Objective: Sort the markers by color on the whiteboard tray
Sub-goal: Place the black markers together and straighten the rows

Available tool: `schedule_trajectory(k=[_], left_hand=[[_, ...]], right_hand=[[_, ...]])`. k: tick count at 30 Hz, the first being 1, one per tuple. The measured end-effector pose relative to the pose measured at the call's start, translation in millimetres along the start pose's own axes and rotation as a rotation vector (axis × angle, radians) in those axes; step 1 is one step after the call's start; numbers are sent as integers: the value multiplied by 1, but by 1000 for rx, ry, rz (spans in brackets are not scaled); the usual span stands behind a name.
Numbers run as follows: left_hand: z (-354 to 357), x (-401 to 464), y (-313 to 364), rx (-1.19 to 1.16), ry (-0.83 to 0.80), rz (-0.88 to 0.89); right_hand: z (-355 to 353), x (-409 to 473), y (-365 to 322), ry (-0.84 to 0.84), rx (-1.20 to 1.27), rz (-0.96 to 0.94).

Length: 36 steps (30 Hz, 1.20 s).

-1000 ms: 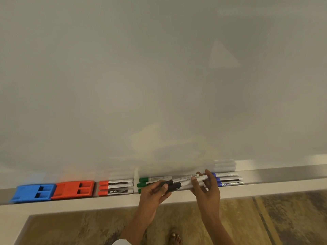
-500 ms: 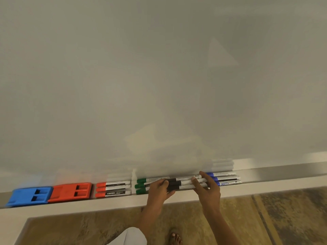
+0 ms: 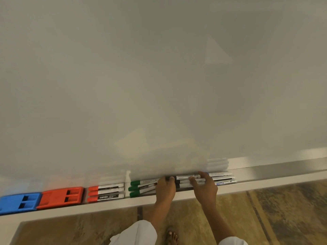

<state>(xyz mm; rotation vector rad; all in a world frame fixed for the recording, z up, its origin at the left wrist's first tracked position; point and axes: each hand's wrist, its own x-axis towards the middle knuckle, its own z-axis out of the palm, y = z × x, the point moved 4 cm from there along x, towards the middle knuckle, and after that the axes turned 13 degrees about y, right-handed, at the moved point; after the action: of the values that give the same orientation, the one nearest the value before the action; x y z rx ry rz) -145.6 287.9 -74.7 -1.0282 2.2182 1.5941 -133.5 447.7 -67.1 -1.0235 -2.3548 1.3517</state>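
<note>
a: black markers (image 3: 185, 182), i've got them in both hands now, down in the tray (image 3: 283, 169), between the green markers (image 3: 141, 187) and the blue markers (image 3: 223, 178).

b: how do you hold them?

a: left hand (image 3: 165, 189) pinches the cap end, right hand (image 3: 205, 187) is curled over the middle.

b: what could go wrong?

a: they're round. if i let go crooked, one may roll off the edge or bump the green ones out of line.

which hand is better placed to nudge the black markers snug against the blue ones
Left, probably. The left hand sits at the black markers' cap end, so it can push them toward the blue markers; the right hand lies between the two groups.
</note>
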Motion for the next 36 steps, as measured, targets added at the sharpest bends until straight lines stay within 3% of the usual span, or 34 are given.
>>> schedule_trajectory(k=[10,16,20,23,28,36], left_hand=[[-12,-13,18,53,-129,14],[-53,-7,3,332,58,528],[-69,9,-39,635,139,841],[-64,20,-69,851,92,978],[-53,17,-79,966,57,978],[-50,18,-89,1022,80,904]], right_hand=[[4,0,-4,-87,-210,-150],[1,-2,-3,-128,-273,-269],[2,-15,-1,-116,-356,-510],[16,-34,12,-170,-600,-752],[40,-52,39,-375,-864,-878],[35,-59,42,-396,-900,-872]])
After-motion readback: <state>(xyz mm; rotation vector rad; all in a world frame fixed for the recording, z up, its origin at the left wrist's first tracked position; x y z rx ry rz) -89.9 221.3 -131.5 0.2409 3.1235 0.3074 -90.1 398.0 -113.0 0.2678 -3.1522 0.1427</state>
